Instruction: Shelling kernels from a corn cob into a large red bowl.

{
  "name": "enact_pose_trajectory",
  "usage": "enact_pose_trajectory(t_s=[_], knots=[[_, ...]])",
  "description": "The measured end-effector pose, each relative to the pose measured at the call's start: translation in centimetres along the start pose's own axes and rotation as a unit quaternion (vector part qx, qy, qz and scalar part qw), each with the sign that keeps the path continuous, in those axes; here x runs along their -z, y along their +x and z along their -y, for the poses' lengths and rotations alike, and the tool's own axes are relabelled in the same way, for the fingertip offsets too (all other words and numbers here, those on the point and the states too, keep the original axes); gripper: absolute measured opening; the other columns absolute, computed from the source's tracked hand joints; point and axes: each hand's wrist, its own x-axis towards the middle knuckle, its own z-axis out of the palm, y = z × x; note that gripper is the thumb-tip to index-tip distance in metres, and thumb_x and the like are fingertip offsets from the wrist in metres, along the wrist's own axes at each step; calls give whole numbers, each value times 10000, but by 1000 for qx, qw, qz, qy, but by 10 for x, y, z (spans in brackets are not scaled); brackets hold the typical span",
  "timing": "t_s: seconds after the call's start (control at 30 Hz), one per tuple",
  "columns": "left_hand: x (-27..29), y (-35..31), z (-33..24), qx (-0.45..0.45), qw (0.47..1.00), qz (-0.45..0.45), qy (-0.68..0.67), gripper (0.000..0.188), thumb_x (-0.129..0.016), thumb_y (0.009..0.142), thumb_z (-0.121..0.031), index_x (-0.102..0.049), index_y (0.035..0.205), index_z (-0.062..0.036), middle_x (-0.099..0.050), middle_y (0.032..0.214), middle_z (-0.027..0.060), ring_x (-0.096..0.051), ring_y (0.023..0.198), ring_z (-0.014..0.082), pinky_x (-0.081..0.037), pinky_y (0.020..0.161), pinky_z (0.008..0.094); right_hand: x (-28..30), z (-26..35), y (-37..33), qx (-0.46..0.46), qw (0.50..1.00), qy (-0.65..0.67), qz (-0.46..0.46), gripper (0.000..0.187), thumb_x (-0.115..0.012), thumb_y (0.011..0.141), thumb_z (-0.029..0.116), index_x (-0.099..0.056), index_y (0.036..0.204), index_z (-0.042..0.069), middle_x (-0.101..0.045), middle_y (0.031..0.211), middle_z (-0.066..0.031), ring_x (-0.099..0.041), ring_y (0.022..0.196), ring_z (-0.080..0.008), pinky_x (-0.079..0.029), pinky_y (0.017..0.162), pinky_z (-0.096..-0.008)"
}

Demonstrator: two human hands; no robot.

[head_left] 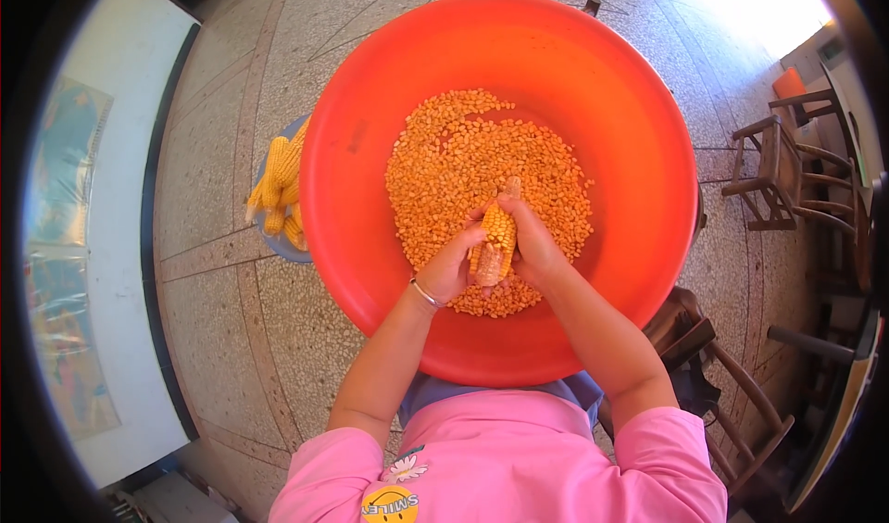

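A partly stripped corn cob [499, 231] is held between my two hands over the large red basin [639, 180]. Yellow kernels cover its middle, while its near end and far tip look bare. My left hand [451, 264] closes on the cob's left side, and a bracelet circles that wrist. On the other side, my right hand [537, 245] wraps the cob, thumb lying along its far part. Beneath both hands, a wide bed of loose corn kernels [491, 162] covers the basin's bottom. Some fingers are hidden behind the cob.
Left of the basin, several whole corn cobs [281, 176] lie in a blue container [289, 251], partly hidden by the basin's rim. A wooden chair [773, 171] stands at the right, another wooden chair [741, 412] nearer me. A white wall [139, 273] runs along the left.
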Motion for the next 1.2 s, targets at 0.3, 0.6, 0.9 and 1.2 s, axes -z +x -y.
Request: enact_pose_trajectory(t_s=[0.3, 0.6, 0.9, 1.2], knots=[[8, 3, 1, 3, 997, 74, -21, 425, -352, 959, -385, -412, 1263, -94, -598, 1022, 96, -618, 795, 204, -530, 638, 323, -1, 2, -2, -8, 999, 47, -12, 345, -387, 913, 331, -557, 947, 33, -590, 839, -88, -580, 762, -180, -493, 685, -332], [-8, -1, 1, -24, 991, -27, 126, 620, -622, 826, -197, -295, 1337, -71, -545, 984, 52, -564, 758, 138, -506, 661, 293, 0, -3, -1, 113, 985, -128, 7, 339, -441, 883, 320, -574, 937, 13, -579, 807, -80, -564, 754, -161, -470, 686, -302], [-19, 3, 2, -31, 998, -59, 21, 544, -563, 876, -293, -325, 1321, -88, -529, 1067, 37, -554, 891, 130, -514, 654, 290, -1, -3, 0, 68, 996, -44, -30, 297, -425, 868, 260, -576, 916, 9, -574, 841, -82, -553, 781, -158, -463, 706, -302], [5, 3, 6, -5, 995, 2, 101, 577, -543, 898, -238, -258, 1386, -120, -497, 1140, 25, -545, 941, 128, -500, 731, 282, -4, 1, -2, 53, 998, -18, -18, 300, -442, 869, 265, -573, 913, -1, -584, 842, -86, -565, 767, -164, -472, 695, -302]])
